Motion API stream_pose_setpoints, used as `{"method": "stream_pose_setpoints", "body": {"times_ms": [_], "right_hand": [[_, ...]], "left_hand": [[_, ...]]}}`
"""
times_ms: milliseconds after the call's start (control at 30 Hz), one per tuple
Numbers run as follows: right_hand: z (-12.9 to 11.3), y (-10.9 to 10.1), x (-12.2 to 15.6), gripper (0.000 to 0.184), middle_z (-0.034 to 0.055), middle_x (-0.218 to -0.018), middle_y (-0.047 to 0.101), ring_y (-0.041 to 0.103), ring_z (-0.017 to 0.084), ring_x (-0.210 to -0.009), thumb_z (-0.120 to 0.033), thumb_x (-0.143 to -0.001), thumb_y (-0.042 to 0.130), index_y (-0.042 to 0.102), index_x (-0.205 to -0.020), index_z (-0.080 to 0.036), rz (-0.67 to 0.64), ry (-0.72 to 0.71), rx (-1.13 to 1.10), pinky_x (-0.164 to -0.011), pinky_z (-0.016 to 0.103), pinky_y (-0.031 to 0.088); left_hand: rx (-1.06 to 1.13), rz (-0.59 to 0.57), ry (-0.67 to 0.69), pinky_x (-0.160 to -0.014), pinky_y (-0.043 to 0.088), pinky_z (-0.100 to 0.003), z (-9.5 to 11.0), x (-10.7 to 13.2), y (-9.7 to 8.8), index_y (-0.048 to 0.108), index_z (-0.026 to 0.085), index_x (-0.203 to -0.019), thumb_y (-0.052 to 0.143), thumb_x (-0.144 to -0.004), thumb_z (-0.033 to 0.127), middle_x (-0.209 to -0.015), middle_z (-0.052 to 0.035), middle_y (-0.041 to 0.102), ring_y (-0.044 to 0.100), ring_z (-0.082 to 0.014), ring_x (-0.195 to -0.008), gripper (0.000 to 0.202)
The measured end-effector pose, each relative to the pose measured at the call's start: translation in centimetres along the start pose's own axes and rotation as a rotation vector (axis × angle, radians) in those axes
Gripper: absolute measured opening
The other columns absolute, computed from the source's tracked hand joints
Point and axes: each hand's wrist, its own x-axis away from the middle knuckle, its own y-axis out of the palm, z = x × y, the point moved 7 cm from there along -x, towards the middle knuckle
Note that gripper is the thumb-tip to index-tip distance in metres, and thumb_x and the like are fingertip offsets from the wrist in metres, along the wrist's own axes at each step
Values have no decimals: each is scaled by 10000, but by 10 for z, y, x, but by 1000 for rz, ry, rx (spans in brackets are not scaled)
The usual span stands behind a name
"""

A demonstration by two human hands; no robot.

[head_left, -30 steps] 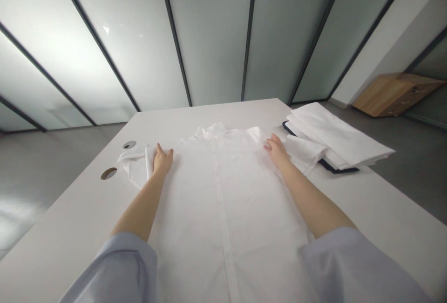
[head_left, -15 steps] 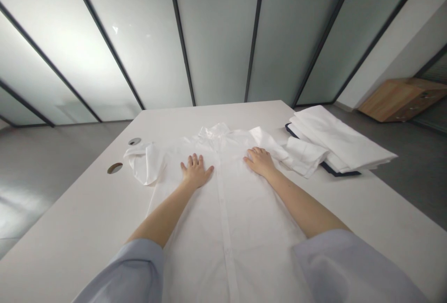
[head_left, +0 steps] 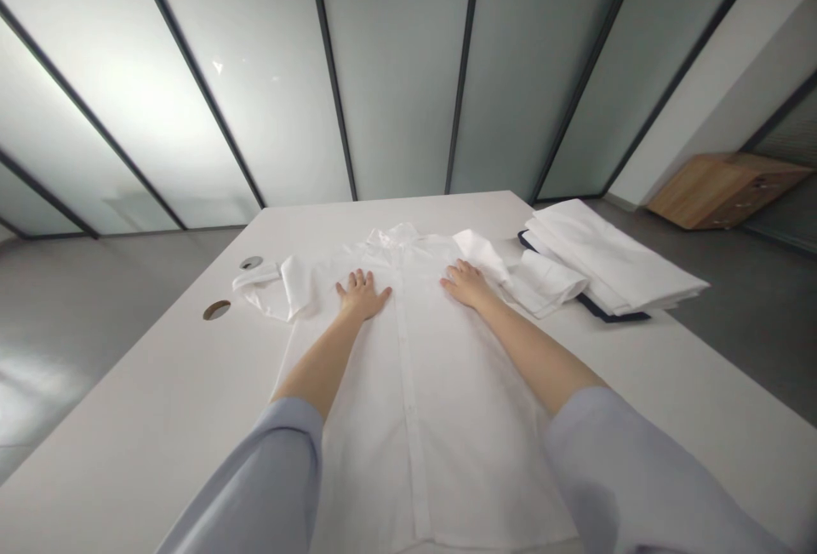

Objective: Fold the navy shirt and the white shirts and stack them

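Observation:
A white button-up shirt lies front side up on the table, its collar at the far end and its hem toward me. Both sleeves are crumpled beside the shoulders, the left one and the right one. My left hand rests flat on the upper chest, left of the button strip, fingers spread. On the other side of the strip, my right hand lies flat on the cloth with its fingers stretched out. Neither hand grips anything.
A stack of folded white cloth sits at the right on something dark navy. The white table has two round cable holes at the left, one open and one capped. A wooden cabinet stands beyond, near frosted panels.
Both hands have slid slightly away from me over the chest. The left sleeve has shifted and bunched differently. The shirt's hem now shows at the bottom of the view.

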Motion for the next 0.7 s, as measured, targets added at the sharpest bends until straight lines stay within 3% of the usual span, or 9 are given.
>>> {"method": "stream_pose_setpoints", "body": {"times_ms": [100, 233, 367, 433, 567, 700], "right_hand": [[-12, -5, 10, 449, 158, -1489, 410, 369, 309, -1365, -428, -931, 463, 552, -1303, -193, 32, -21, 6, -1093, 444, 282], [-14, 3, 26, 575, 167, -1525, 360, 317, 346, -1395, -525, -937, 408, 468, -1405, -196, -42, 35, -12, -1109, 495, 240], [-11, 9, 32, 614, 167, -1549, 321, 292, 342, -1411, -550, -952, 346, 416, -1448, -196, -61, 36, -28, -1110, 489, 240], [-10, 10, 32, 621, 175, -1552, 312, 289, 345, -1412, -550, -950, 350, 417, -1449, -188, -61, 32, -35, -1111, 491, 237], [-6, 14, 28, 627, 155, -1561, 305, 284, 331, -1417, -566, -939, 371, 409, -1456, -214, -81, 38, -61, -1118, 488, 228], [-3, 16, 26, 609, 152, -1554, 320, 295, 332, -1411, -555, -932, 395, 438, -1433, -212, -74, 28, -73, -1112, 502, 239]], "left_hand": [[6, -1, -2, -1104, 142, -671, -2, -7, -1, 279, 161, -1518, 246, -882, 685, -1591, -199, 187, 159, -384, -1461, 825], [13, 50, 15, -1096, 182, -658, -2, -7, -7, 351, 163, -1477, 300, -889, 649, -1573, -197, 251, 212, -381, -1442, 764], [38, 173, 56, -1083, 322, -483, -3, 5, -18, 540, 192, -1302, 378, -913, 489, -1399, -151, 510, 424, -305, -1315, 516], [34, 170, 76, -1063, 350, -423, -4, 12, -19, 567, 203, -1260, 387, -920, 437, -1349, -131, 548, 467, -278, -1271, 451], [-3, 34, 142, -1120, 251, -515, -5, 27, -8, 437, 213, -1404, 336, -948, 486, -1527, -123, 374, 328, -294, -1397, 541], [-37, -20, 85, -1136, 182, -581, -15, 39, -3, 308, 221, -1497, 294, -945, 577, -1602, -127, 210, 186, -318, -1465, 658]]}}
